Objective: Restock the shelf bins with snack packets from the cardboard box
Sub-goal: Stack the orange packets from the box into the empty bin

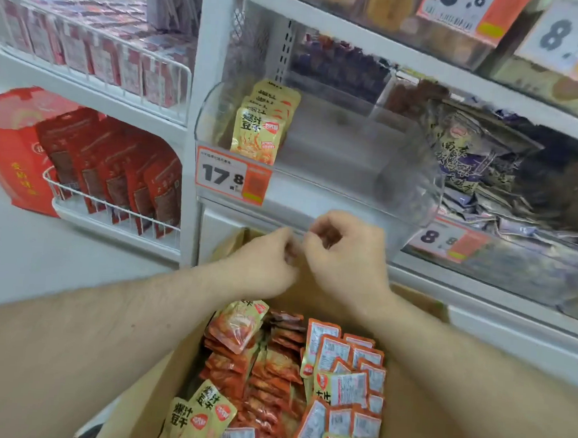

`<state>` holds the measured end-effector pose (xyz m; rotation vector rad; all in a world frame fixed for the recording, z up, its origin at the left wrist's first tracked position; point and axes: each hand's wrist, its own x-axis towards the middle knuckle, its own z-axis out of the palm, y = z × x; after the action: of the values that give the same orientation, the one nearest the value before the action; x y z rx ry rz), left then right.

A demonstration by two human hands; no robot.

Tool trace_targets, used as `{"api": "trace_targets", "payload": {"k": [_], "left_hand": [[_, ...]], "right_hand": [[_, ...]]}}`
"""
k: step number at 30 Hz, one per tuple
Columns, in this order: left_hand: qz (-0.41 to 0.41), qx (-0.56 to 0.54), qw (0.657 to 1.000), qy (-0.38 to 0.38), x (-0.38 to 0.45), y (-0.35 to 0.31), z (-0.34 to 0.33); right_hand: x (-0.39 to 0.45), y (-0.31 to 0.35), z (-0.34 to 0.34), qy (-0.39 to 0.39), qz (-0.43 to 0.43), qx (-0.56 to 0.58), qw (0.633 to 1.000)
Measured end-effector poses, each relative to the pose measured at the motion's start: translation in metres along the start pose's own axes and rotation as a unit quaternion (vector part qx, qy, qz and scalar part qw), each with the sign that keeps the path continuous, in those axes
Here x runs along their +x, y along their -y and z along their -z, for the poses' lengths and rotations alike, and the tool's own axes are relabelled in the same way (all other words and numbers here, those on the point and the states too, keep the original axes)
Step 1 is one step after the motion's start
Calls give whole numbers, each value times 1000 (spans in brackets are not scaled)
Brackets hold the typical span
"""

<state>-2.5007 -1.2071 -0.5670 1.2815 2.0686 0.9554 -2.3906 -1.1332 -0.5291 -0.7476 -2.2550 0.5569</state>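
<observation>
An open cardboard box [173, 374] sits low in front of me, filled with orange-red snack packets [271, 370] and a few yellow ones [198, 413]. Above it, a clear plastic shelf bin [344, 185] holds a short row of upright yellow packets [259, 129] at its left end; the remainder of the bin is bare. My left hand [265, 258] and my right hand [346, 252] meet above the box's far flap, just below the bin's front. Both have curled fingers, fingertips touching each other. I see no packet in either hand.
A price tag reading 17.8 [229, 178] hangs on the bin's front left. To the right, another bin holds purple-grey packets [480, 163]. White wire racks with red packets [130, 188] stand at the left, beside a red carton [10, 154] on the floor.
</observation>
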Motion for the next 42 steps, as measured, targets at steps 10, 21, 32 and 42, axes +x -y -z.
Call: {"api": "trace_targets", "payload": {"k": [10,21,32,42], "left_hand": [[116,-26,979,166,-16,-1,-40],[232,-65,949,201,-16,12,-39],[274,-335,898,78,-16,3,-49],[276,-313,902,106,-24,30,-16]], "right_hand": [[-122,-199,-53,467,-174,-310,809],[-94,-176,-22,336,-219,-328,856],[-75,-53,-35,258,-256,265,893],[-166,-200,-67,495,-156,-347,781]]}}
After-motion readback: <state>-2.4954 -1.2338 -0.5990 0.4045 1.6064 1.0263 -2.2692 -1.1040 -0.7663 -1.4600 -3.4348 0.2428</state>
